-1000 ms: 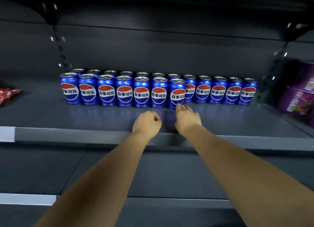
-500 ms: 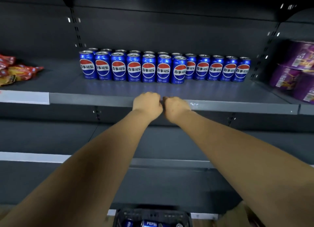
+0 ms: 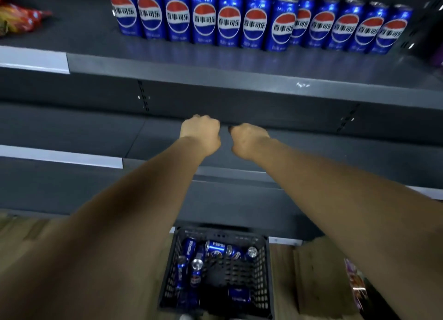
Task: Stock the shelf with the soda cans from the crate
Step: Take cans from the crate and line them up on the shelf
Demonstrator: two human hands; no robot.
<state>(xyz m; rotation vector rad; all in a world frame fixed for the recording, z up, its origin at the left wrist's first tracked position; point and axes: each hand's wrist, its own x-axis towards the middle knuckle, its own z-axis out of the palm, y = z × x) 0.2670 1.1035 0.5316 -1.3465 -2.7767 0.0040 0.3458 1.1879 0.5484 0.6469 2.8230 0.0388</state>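
Fingers of both hands were curled into fists, holding nothing. Left hand (image 3: pixel 200 133) and right hand (image 3: pixel 249 139) sat side by side, just apart, above the crate (image 3: pixel 266 271). In the crate, loose cans (image 3: pixel 215 247) read "PEPSI" and lay at mixed angles. On the shelf (image 3: pixel 191 67) higher above the crate, upright cans (image 3: pixel 254 24) were labelled "百事可乐"; the back row was mostly hidden and the tops cut off. Red snack bags (image 3: pixel 19 17) lay up-left of the crate, partly out of frame.

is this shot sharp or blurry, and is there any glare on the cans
Head view: dim overall. The soda cans carry bright glints and cast faint reflections on the dark shelf. Their labels are slightly smeared, and the crate and its cans look soft.
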